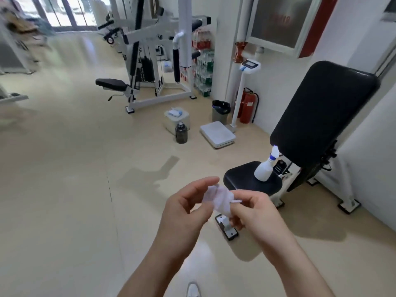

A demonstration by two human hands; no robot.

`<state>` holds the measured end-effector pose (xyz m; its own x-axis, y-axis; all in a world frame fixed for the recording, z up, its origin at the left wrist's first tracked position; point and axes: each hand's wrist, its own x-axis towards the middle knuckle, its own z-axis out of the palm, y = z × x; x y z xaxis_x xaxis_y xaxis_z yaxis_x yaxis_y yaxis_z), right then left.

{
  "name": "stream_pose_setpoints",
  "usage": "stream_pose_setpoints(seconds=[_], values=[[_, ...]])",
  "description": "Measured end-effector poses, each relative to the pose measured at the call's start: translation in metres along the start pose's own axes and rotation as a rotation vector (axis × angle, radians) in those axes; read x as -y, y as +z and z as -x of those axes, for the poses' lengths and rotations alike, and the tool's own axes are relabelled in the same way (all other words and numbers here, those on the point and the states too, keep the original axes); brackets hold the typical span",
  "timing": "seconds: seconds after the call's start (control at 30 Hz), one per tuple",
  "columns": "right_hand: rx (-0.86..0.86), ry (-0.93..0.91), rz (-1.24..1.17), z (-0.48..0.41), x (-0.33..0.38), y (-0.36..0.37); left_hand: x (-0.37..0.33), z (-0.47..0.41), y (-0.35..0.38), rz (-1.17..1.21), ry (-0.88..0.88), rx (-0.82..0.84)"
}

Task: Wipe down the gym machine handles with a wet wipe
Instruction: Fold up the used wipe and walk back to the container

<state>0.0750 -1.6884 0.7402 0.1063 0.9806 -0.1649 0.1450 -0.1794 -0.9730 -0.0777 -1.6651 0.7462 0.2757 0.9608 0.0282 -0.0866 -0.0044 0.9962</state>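
Head view, looking forward and down. Holds a crumpled wet wipe (218, 197) between both hands, out in front of the body and above the floor. Left hand (184, 207) curled at its left edge, thumb and forefinger on the fabric; right hand (255, 209) pinching its right side, fingers bent. Looks like pulling the wipe open or folding it into a pad, likely to present a flat damp face to a grip rather than a wad; cannot tell which. No contact with any handle yet.

Just beyond the hands, the black seat (240, 179) of a bench with a tall black back pad (325, 112). Upright on the seat, a white spray bottle (265, 168) — probably parked there to free both hands for the wipe.

Farther across the floor, a white gym machine (150, 91) with a black-sleeved handle (176, 65) hanging from its arm. Well apart from the hands, so calls for walking over first.

On the floor in between: a pack of wipes (174, 112) lying on a white box, a dark jug (181, 132) just in front of it, a lined bin (220, 111) near the wall. Seemingly kept close to the machine — fresh wipes within reach, somewhere to drop used ones.
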Motion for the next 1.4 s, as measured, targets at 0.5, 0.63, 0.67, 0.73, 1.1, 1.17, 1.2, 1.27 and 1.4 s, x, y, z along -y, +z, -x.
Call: stream_pose_setpoints(seconds=[0.5, 0.63, 0.67, 0.73, 1.1, 1.17, 1.2, 1.27, 1.4], values=[[0.261, 0.062, 0.010, -0.337, 0.084, 0.114, 0.011, -0.300, -0.190, -0.822, 0.199, -0.098], [0.178, 0.098, -0.303, -0.431, 0.105, 0.175, -0.007, -0.385, -0.266, -0.228, -0.025, -0.086], [0.178, 0.111, -0.401, -0.454, 0.113, 0.192, -0.011, -0.407, -0.287, -0.105, -0.052, -0.053], [0.186, 0.136, -0.566, -0.501, 0.132, 0.225, -0.022, -0.451, -0.326, 0.087, -0.094, 0.009], [-0.006, 0.022, -0.509, -0.736, 0.187, 0.302, -0.019, -0.693, -0.448, 0.072, -0.087, -0.055], [-0.113, 0.000, -0.334, -0.785, 0.185, 0.305, -0.009, -0.745, -0.460, 0.036, -0.098, -0.047], [-0.167, -0.017, -0.252, -0.812, 0.183, 0.305, -0.004, -0.772, -0.464, -0.007, -0.099, -0.039], [-0.247, -0.054, -0.138, -0.868, 0.182, 0.305, 0.006, -0.830, -0.471, -0.104, -0.093, -0.035], [-0.353, -0.085, -0.071, -0.972, 0.186, 0.301, 0.016, -0.945, -0.477, -0.204, -0.103, -0.003]])
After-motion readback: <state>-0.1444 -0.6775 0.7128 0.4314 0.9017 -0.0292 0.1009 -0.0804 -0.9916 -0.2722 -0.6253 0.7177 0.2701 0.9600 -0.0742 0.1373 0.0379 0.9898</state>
